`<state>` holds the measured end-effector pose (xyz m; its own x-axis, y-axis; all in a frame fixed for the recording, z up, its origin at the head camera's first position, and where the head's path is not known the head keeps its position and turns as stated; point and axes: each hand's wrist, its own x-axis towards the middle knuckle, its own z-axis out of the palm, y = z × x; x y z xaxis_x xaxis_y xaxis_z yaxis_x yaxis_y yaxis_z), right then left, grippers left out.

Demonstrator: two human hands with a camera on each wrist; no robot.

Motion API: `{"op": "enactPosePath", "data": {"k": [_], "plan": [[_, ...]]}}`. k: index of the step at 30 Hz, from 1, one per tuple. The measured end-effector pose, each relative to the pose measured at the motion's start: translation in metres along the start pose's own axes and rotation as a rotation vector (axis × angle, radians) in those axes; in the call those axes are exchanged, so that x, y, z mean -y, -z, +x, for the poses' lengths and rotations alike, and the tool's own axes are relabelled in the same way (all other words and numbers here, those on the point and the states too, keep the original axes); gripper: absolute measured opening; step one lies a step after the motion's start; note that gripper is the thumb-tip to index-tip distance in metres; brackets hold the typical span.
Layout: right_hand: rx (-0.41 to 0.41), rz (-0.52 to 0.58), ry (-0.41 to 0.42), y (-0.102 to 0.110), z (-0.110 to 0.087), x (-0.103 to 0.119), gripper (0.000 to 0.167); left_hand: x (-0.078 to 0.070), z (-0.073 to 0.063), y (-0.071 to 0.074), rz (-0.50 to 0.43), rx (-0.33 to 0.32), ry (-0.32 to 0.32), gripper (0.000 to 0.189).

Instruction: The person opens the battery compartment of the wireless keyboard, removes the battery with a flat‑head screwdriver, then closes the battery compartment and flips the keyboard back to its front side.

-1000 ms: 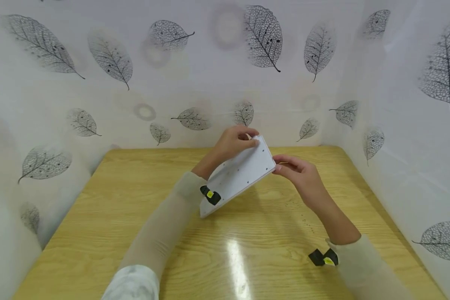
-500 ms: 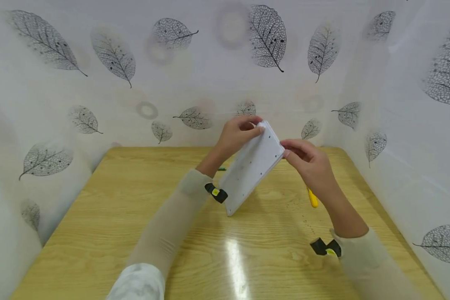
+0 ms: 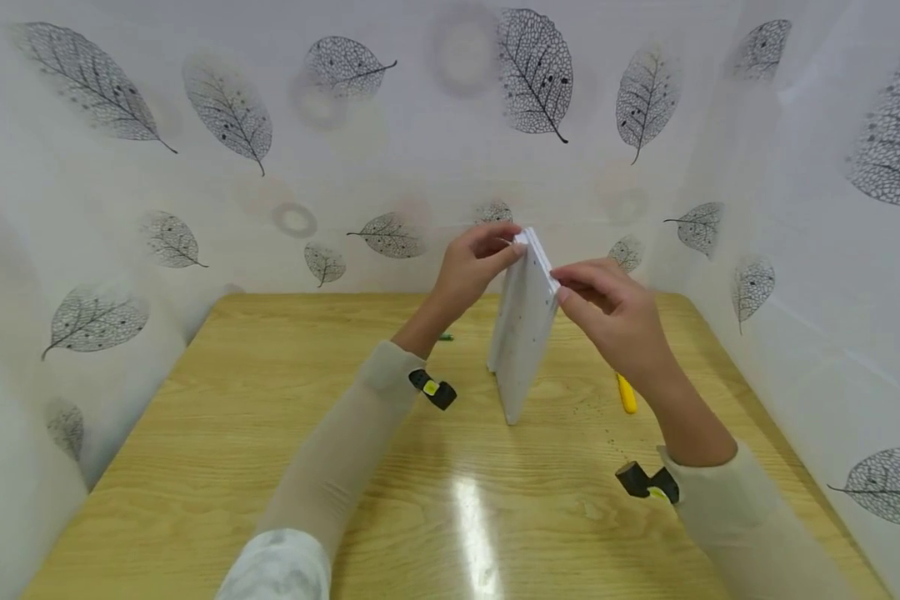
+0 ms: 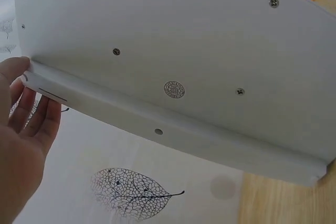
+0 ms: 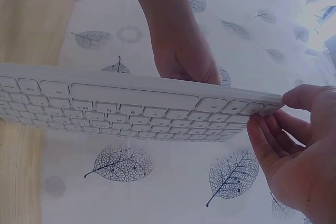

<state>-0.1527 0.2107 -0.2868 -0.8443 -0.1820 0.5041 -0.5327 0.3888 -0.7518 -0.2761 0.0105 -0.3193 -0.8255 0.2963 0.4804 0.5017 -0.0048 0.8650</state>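
Both hands hold up a white keyboard [image 3: 527, 333], stood steeply on its far end above the wooden table. Its screw-dotted underside [image 4: 178, 40] with a raised ridge faces the left wrist view, and its white keys [image 5: 131, 111] show in the right wrist view. My left hand [image 3: 476, 258] pinches the upper corner by the ridge, thumb on the underside. With thumb and fingers, my right hand [image 3: 607, 308] pinches the other upper corner, at the edge near the bottom row of keys.
A yellow-handled tool [image 3: 626, 393] lies on the wooden table [image 3: 330, 467] beneath the right wrist. Behind the left hand is a small green object [image 3: 446, 337]. Dark crumbs [image 3: 611, 437] are scattered right of the keyboard. Leaf-printed curtains [image 3: 405, 150] enclose the table.
The keyboard has been raised and turned from a slant to nearly upright, its lower end swinging right. Both hands moved up with it. The yellow-handled tool has come into sight.
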Motion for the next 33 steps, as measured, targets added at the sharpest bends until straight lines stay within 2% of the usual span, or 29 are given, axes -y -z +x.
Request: {"op": "enactPosePath", "data": {"k": [5, 12, 18, 23, 28, 33], "plan": [[0.009, 0.045, 0.006, -0.006, 0.000, 0.000, 0.026, -0.001, -0.006, 0.003, 0.041, -0.004, -0.049, 0.032], [0.004, 0.082, 0.019, -0.012, 0.000, -0.002, 0.026, -0.006, -0.012, 0.002, 0.059, -0.007, -0.060, 0.034], [-0.008, 0.172, 0.011, -0.021, -0.001, -0.003, 0.027, -0.012, -0.018, 0.008, 0.164, 0.000, -0.056, 0.041], [-0.017, 0.257, -0.036, -0.030, -0.004, -0.008, 0.034, -0.019, -0.026, 0.012, 0.218, 0.020, -0.072, 0.042], [0.019, 0.320, -0.066, -0.038, -0.005, -0.020, 0.039, -0.025, -0.035, 0.015, 0.234, 0.041, -0.118, 0.039], [0.063, 0.357, -0.058, -0.043, -0.004, -0.030, 0.044, -0.031, -0.044, 0.017, 0.241, 0.059, -0.137, 0.039]]}}
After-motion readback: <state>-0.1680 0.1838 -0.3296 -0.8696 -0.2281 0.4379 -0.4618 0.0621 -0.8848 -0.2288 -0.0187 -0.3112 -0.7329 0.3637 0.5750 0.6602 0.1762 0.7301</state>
